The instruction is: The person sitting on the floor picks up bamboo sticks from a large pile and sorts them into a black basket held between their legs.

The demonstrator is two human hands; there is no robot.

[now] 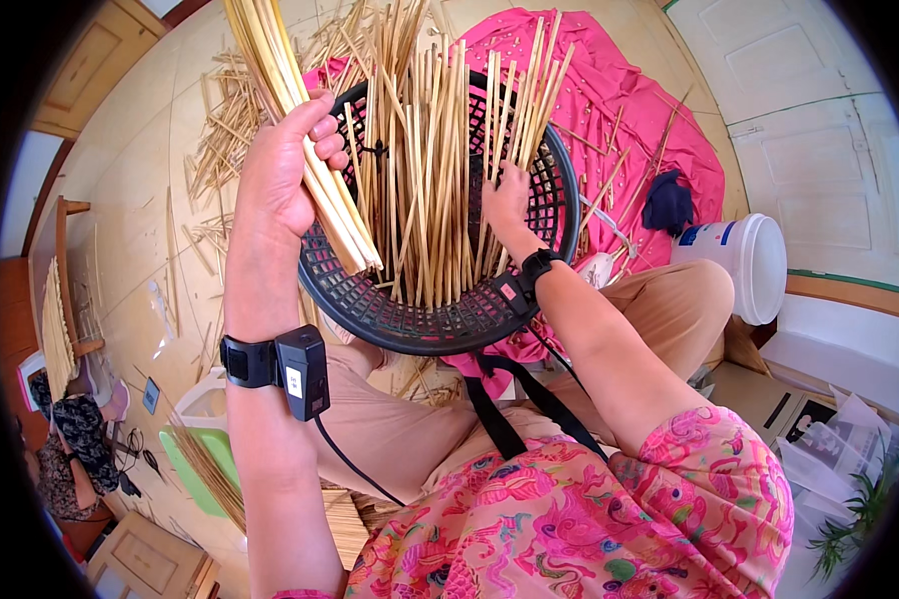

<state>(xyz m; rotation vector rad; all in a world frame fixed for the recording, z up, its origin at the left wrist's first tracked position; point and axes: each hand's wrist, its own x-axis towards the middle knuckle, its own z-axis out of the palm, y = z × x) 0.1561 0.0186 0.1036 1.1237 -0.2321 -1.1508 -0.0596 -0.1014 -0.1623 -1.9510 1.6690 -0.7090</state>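
Note:
My left hand (292,165) is closed around a thick bundle of pale straw stalks (337,217), raised over the left side of a black plastic mesh basket (389,341). The bundle slants, its cut ends down toward the basket's middle. Inside the basket a dense group of straw stalks (431,187) stands nearly upright. At the basket's right side my right hand (507,201) has its fingers wrapped around a smaller group of stalks (536,97), which fans out above it. The lower ends of that group are partly hidden by the hand and wrist.
A pink cloth (607,82) strewn with straw bits lies beyond the basket. Loose stalks (232,127) litter the tiled floor at left. A white bucket (730,258) lies on its side near my right knee. A green stool (198,457) with stalks across it stands at left; another person (82,442) is at far left.

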